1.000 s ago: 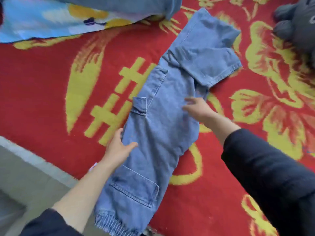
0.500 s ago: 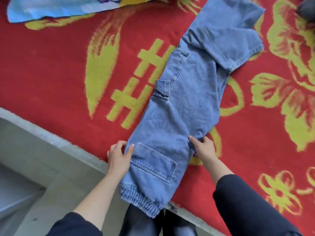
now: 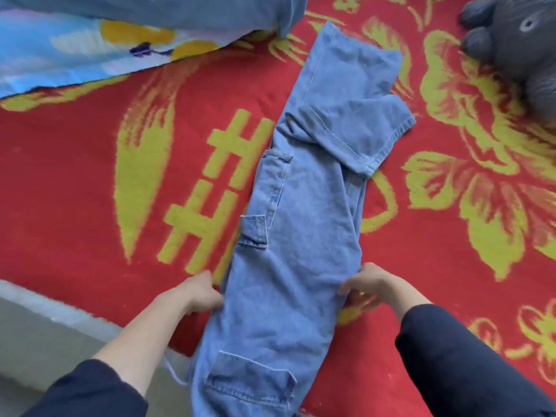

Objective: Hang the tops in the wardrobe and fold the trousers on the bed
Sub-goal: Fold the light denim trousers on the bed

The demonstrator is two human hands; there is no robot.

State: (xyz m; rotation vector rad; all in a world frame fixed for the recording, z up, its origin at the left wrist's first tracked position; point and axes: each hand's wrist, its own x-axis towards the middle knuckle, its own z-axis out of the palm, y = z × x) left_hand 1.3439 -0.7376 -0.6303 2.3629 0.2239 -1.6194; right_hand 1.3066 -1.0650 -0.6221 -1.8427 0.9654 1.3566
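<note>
Folding in hand: left hand (image 3: 198,293) and right hand (image 3: 371,284) each grip a side edge of the trousers (image 3: 301,236), laid lengthwise on the red bedcover (image 3: 90,191), far end folded over. Next, likely: lift the near half evenly toward it.

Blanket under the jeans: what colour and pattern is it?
The blanket is red with yellow floral motifs; head view.

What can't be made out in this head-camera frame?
Head view only:
1. Fingertips of the left hand and right hand: tucked under the blue denim trousers they grip.
2. Trousers' cuff end: cut off by the bottom edge.
3. Grey plush toy: cropped by the right edge.
4. Grey-blue cloth at top: cropped, garment type unclear.
</note>
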